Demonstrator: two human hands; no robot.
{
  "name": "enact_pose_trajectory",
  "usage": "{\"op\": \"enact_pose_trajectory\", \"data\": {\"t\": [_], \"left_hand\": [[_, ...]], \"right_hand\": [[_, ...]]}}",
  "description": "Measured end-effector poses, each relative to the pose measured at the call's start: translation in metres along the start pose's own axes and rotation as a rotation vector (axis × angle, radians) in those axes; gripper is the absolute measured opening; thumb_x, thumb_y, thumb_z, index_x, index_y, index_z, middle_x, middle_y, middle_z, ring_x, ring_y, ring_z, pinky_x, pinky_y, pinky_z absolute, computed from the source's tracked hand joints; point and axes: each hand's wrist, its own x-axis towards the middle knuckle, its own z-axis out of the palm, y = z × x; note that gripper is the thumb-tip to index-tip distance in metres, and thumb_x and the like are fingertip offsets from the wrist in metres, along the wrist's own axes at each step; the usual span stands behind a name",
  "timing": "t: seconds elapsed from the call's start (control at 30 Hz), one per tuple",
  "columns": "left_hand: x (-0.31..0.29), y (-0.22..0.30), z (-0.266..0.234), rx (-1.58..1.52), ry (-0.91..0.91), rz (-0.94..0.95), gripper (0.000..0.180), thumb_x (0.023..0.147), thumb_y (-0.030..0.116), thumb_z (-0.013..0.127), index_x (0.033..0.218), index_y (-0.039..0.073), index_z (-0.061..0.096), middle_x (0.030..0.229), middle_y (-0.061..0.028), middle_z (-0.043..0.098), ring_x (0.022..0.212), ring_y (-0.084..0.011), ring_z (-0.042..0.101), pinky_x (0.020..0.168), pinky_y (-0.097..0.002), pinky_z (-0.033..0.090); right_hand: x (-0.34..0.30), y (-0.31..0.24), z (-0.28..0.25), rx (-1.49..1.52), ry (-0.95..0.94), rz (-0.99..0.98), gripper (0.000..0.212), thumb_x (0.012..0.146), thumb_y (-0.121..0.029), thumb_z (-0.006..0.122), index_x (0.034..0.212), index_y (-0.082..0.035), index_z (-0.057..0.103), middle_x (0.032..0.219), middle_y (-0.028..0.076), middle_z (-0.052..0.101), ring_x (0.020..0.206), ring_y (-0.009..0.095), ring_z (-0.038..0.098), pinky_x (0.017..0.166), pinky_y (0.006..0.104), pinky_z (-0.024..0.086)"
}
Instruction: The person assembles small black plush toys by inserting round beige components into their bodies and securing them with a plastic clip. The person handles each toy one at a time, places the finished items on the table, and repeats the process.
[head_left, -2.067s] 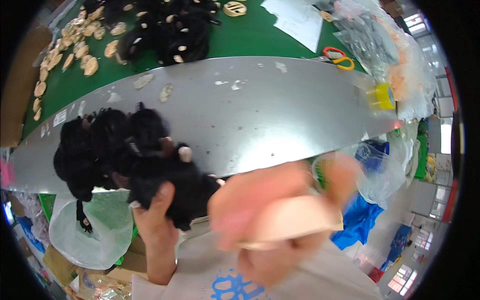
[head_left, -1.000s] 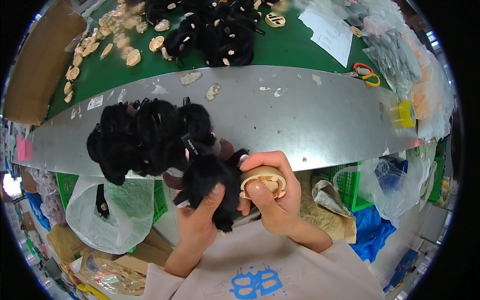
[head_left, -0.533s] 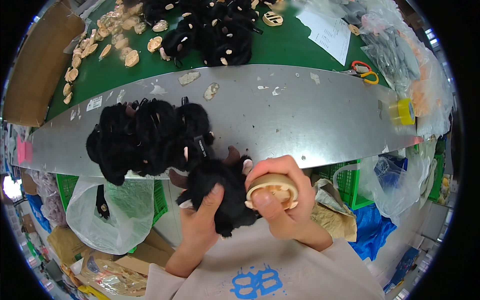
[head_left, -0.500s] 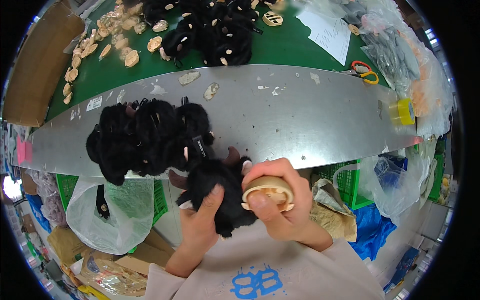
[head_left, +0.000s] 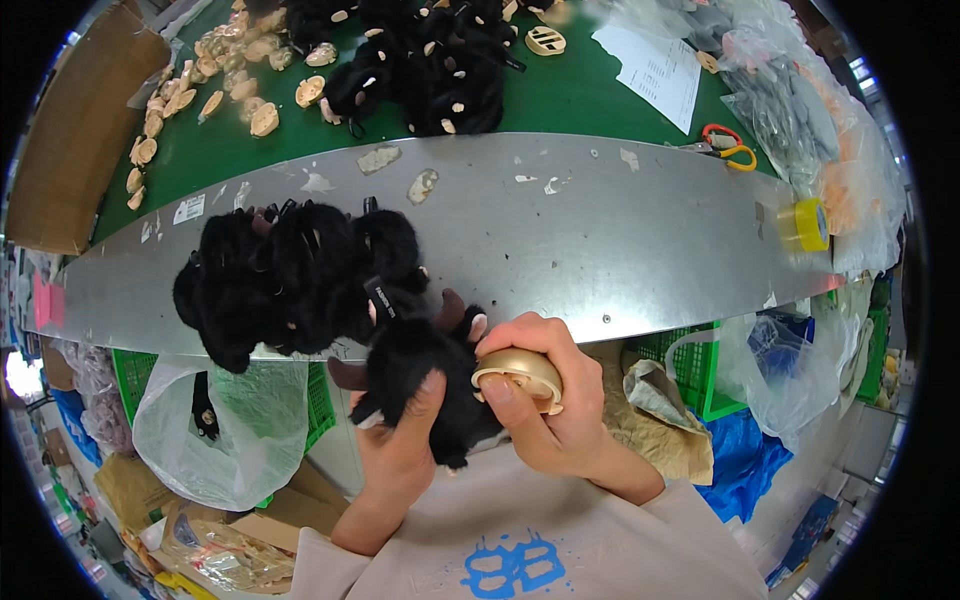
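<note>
My left hand grips a black furry toy with small brown horns, held just off the near edge of the grey metal table. My right hand holds a tan, shell-shaped plastic piece pressed against the toy's right side. A heap of the same black furry toys lies on the table right beside my left hand.
Beyond the metal strip, a green surface carries more black toys, several tan pieces, a white paper sheet and orange-handled scissors. A yellow tape roll sits at right. A clear bag hangs below the table, a cardboard box at left.
The toy and tan piece came from close to the camera down to the table's edge. My right hand keeps pressing the piece to the toy, shifting slightly.
</note>
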Motion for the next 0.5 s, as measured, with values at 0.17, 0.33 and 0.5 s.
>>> {"op": "enact_pose_trajectory", "data": {"t": [0.17,0.33,0.5], "left_hand": [[-0.001,-0.003,-0.009,0.192,-0.005,0.149,0.048,0.093,-0.005,0.057,0.138,-0.009,0.042,0.141,-0.0223,0.050,0.127,-0.0333,0.052,0.109,-0.0439,0.039],[-0.003,0.004,0.008,0.169,0.003,0.214,0.040,0.091,-0.006,0.058,0.130,-0.011,0.051,0.135,-0.0215,0.056,0.129,-0.0259,0.051,0.109,-0.0375,0.038],[-0.002,-0.002,0.002,0.517,0.140,0.321,0.019,0.088,-0.006,0.063,0.106,-0.007,0.064,0.107,-0.0114,0.067,0.098,-0.0153,0.063,0.084,-0.0262,0.048]], "right_hand": [[0.000,0.006,0.009,-0.094,0.095,-0.121,0.026,0.092,-0.009,0.063,0.111,0.005,0.053,0.089,0.013,0.064,0.072,0.014,0.058,0.065,0.0255,0.048],[0.000,0.014,0.018,-0.290,0.153,-0.380,0.030,0.087,-0.006,0.068,0.111,0.005,0.053,0.089,0.016,0.064,0.072,0.023,0.061,0.064,0.0293,0.050],[0.013,0.033,0.020,-0.376,0.123,-0.371,0.040,0.078,-0.006,0.073,0.113,0.002,0.053,0.088,0.015,0.061,0.069,0.028,0.060,0.054,0.0346,0.049]]}}
